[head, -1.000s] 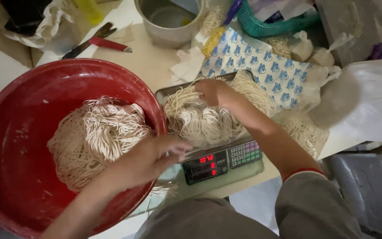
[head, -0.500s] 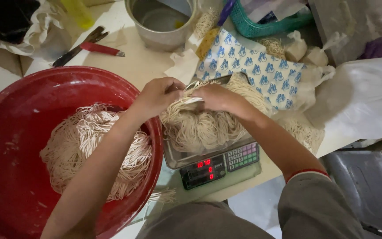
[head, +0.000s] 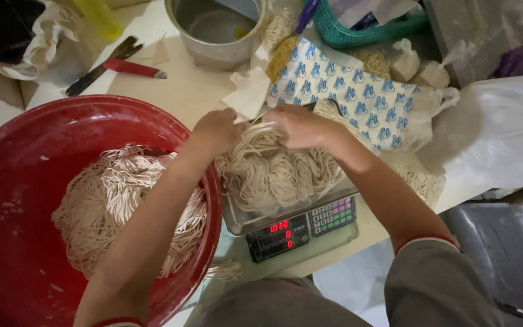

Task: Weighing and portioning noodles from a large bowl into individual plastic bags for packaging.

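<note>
Over the scale (head: 301,229), both hands (head: 301,126) grip noodles (head: 276,172).

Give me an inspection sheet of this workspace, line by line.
Surface: pale table, crowded.
Job's things: noodle pile on the digital scale, display lit; more noodles in the red basin.
Clutter: metal pot, red-handled scissors, blue-patterned bag, teal basket, small tied bags, white sack.
Hands: left hand and right hand both on top of the pile on the scale; whether the fingers are closed on strands cannot be told.
Cables: nothing seen.
Surroundings: grey bin beside the table.
</note>
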